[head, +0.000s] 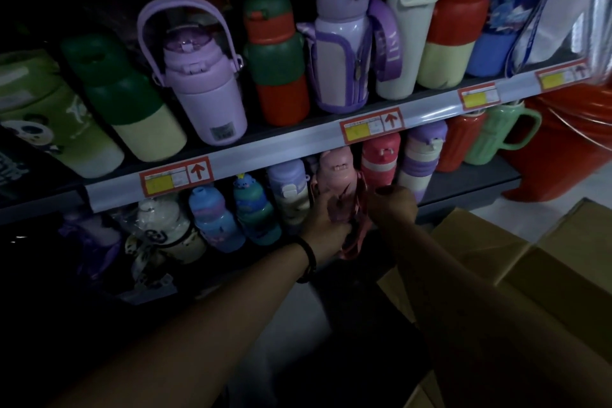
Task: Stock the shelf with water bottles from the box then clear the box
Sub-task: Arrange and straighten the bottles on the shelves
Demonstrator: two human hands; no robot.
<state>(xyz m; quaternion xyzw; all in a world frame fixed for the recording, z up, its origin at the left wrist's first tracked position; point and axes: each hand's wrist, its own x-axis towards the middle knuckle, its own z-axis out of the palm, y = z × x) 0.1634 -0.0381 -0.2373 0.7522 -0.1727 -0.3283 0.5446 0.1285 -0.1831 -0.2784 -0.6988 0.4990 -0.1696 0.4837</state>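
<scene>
The pink bottle (336, 169) looks like smooth moulded plastic with a dull sheen, and its strap (349, 247) looks like soft woven cloth. The lilac bottle (208, 103) has a satin plastic body and a clear, glossy lid. The purple sleeve (341, 76) looks like stitched fabric. The shelf rail (281, 146) is glossy plastic and carries paper price labels (175, 177). The box (546, 262) is matt brown cardboard, slightly rough. The red bucket (569, 136) is shiny plastic.

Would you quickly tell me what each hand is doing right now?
Left hand: grips the pink bottle low on its body.
Right hand: fingers curled at the same bottle's side, apparently holding it.
</scene>
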